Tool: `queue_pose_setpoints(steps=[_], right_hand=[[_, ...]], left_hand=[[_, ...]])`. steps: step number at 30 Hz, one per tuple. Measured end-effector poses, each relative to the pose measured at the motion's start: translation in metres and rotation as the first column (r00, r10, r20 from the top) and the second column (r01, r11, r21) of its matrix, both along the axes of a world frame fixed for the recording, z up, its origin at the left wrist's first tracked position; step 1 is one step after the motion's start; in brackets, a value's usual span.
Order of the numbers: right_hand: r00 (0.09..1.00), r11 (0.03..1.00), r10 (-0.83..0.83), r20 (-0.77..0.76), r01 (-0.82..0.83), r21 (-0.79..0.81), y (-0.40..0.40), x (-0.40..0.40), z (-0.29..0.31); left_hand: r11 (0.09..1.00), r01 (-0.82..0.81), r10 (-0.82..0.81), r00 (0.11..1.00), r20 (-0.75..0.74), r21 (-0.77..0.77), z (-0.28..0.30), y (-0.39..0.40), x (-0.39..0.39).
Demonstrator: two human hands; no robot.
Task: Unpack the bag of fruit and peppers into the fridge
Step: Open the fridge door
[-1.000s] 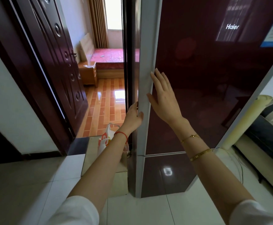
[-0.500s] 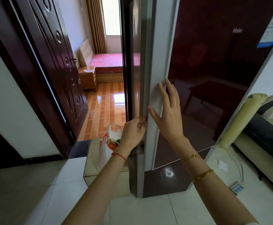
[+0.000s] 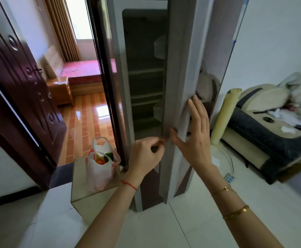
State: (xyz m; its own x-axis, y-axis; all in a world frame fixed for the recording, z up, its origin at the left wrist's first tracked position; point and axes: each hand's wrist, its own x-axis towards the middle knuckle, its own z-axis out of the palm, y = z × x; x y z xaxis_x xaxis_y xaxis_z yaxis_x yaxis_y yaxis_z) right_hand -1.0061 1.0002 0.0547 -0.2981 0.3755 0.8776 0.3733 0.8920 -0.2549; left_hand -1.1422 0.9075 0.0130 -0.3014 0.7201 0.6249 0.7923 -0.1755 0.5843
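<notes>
Fridge door (image 3: 174, 97), tall, grey-edged with a glossy dark-red front, is standing partly open at 12 o'clock, showing me the dim grey fridge interior (image 3: 146, 72) with its pale shelves.

Right hand (image 3: 192, 135) is lying flat on the door's edge at 1 o'clock: fingers straight and pointing upward, thumb spread toward the inner side, nothing gripped. Two gold bracelets (image 3: 235, 212) are circling that forearm.

Left hand (image 3: 144, 154) is sitting just beside the right one, slightly toward 11 o'clock from it, fingers curled loosely and fingertips reaching the door's inner edge; I cannot tell whether they are actually hooking it. A red string (image 3: 129, 184) is ringing that wrist.

White plastic bag (image 3: 99, 169), handles up and mouth open on orange and green produce, is resting at 10 o'clock on a low mirrored cube stool (image 3: 85, 194), just beside the fridge's left side and apart from both hands.

Dark-red panelled room door (image 3: 19, 83) is standing open at 9 o'clock. Cluttered beige-and-navy sofa (image 3: 264, 140) is sitting at 3 o'clock, with a rolled cream mat (image 3: 223, 115) leaning between it and the fridge.
</notes>
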Motion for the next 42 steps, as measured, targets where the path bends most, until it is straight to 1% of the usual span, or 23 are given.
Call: queue_pose_setpoints(steps=[2, 4, 6, 8, 12, 16, 19, 26, 31, 34, 38, 42], right_hand=[[0.999, 0.999, -0.034, 0.007, 0.033, 0.013, -0.001, 0.019, -0.002], [0.997, 0.997, -0.072, 0.013, 0.071, 0.032, -0.002, 0.038, -0.004], [0.993, 0.992, -0.117, 0.02, 0.116, 0.057, -0.004, 0.057, -0.004], [0.986, 0.983, -0.163, 0.024, 0.161, 0.087, -0.005, 0.075, -0.003], [0.969, 0.963, -0.247, 0.016, 0.244, 0.118, -0.006, 0.107, -0.003], [0.945, 0.939, -0.326, 0.019, 0.322, 0.124, -0.006, 0.139, -0.005], [0.915, 0.912, -0.402, 0.039, 0.395, 0.113, -0.005, 0.163, -0.006], [0.853, 0.852, -0.522, 0.009, 0.521, 0.045, 0.001, 0.213, -0.006], [0.814, 0.813, -0.582, -0.005, 0.581, -0.013, 0.018, 0.247, -0.006], [0.793, 0.793, -0.609, -0.009, 0.609, -0.02, 0.033, 0.272, -0.003], [0.765, 0.765, -0.644, 0.002, 0.643, -0.033, 0.059, 0.31, 0.002], [0.786, 0.78, -0.617, 0.051, 0.619, -0.092, 0.091, 0.353, 0.009]], left_hand=[[0.994, -0.036, 0.041, 0.998, -0.043, 0.104, 0.008, 0.002, 0.011], [0.978, -0.064, 0.077, 0.996, -0.055, 0.198, 0.014, 0.007, 0.02], [0.972, -0.079, 0.094, 0.994, -0.058, 0.223, 0.018, 0.014, 0.028], [0.98, -0.057, 0.073, 0.995, -0.075, 0.189, 0.02, 0.023, 0.036], [0.989, 0.053, -0.03, 0.987, -0.158, 0.138, 0.022, 0.046, 0.052], [0.985, 0.156, -0.141, 0.974, -0.175, 0.073, 0.01, 0.066, 0.074], [0.967, 0.252, -0.243, 0.958, -0.152, 0.043, 0.003, 0.074, 0.093], [0.922, 0.385, -0.37, 0.91, -0.187, 0.05, 0.008, 0.09, 0.133], [0.899, 0.435, -0.416, 0.886, -0.206, 0.053, 0.014, 0.107, 0.171], [0.898, 0.439, -0.424, 0.882, -0.204, 0.032, 0.013, 0.12, 0.197], [0.903, 0.429, -0.413, 0.878, -0.243, 0.018, 0.014, 0.141, 0.237], [0.921, 0.39, -0.374, 0.889, -0.263, 0.009, 0.015, 0.163, 0.284]])
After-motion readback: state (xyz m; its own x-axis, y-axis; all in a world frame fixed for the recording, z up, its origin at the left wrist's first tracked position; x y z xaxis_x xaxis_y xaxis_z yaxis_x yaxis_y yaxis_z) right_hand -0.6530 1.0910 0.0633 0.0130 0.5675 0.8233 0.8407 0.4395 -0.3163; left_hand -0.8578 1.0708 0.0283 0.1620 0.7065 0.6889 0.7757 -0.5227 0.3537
